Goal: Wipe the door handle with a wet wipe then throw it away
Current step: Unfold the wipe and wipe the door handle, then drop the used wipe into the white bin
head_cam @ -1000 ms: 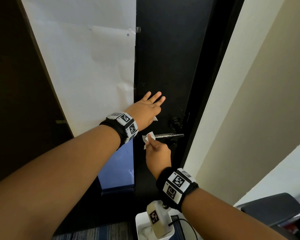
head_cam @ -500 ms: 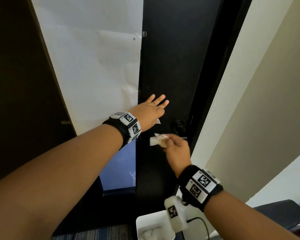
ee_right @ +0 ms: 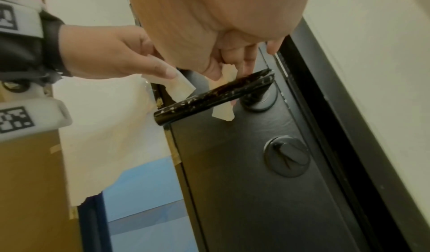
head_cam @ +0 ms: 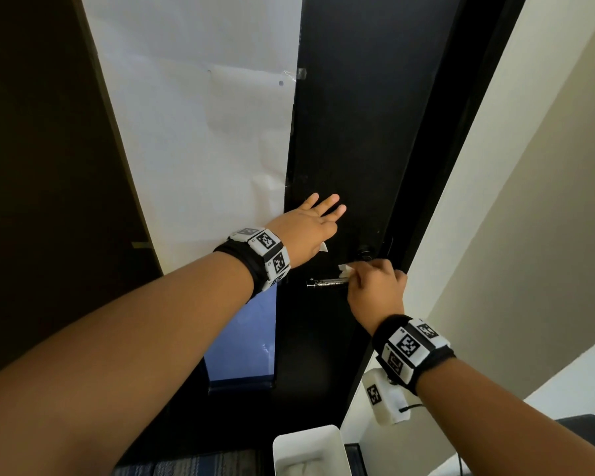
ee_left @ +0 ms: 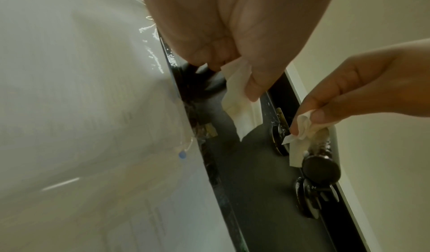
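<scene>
A dark lever door handle (head_cam: 325,282) (ee_right: 209,98) sticks out of the black door (head_cam: 358,132). My right hand (head_cam: 359,274) pinches a crumpled white wet wipe (head_cam: 345,269) (ee_left: 300,127) against the handle near its base end. In the right wrist view the wet wipe (ee_right: 223,109) hangs behind the bar. My left hand (head_cam: 315,221) lies on the door above the handle with straight fingers. Its thumb pinches a white paper scrap (ee_left: 242,107) (ee_right: 182,86).
A white bin (head_cam: 308,444) stands on the floor below the handle. A large white paper sheet (head_cam: 193,132) is taped left of the door. A round thumb-turn lock (ee_right: 287,156) sits under the handle. A pale wall (head_cam: 529,201) and a dark chair (head_cam: 584,427) are on the right.
My right hand has slid the wipe along the handle from its free end to its base, so the bar now shows to the left. The left hand has stayed on the door.
</scene>
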`<state>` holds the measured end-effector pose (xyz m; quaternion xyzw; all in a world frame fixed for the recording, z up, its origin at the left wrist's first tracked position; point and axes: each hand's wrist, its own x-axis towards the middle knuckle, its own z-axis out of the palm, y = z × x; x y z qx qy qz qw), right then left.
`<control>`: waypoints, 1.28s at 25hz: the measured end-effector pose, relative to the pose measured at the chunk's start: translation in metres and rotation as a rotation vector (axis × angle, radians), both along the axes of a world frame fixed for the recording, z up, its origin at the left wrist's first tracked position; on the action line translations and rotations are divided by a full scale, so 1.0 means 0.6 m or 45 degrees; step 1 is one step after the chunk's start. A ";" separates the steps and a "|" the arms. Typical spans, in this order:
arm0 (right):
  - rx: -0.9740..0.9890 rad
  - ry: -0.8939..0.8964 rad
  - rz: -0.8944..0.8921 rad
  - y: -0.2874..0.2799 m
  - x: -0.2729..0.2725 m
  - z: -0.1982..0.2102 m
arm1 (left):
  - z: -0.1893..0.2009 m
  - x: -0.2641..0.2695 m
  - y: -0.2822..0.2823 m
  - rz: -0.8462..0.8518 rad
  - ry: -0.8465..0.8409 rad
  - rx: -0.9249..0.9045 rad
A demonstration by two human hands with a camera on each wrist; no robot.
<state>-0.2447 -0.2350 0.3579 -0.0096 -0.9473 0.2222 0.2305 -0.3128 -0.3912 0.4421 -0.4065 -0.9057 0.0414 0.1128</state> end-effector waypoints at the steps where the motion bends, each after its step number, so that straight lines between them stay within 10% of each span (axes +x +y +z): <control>1: 0.016 0.008 0.015 -0.009 0.001 0.001 | 0.000 0.000 0.000 0.000 0.003 0.000; 16: -0.114 -0.139 0.480 -0.077 -0.006 0.003 | 0.002 -0.004 -0.003 0.035 -0.093 -0.010; 22: -0.159 -0.181 0.691 -0.058 0.039 0.016 | 0.019 0.049 -0.025 0.166 -0.298 0.411; 32: -0.017 -0.498 0.493 -0.032 0.082 -0.026 | -0.072 0.138 -0.060 0.220 -0.174 0.180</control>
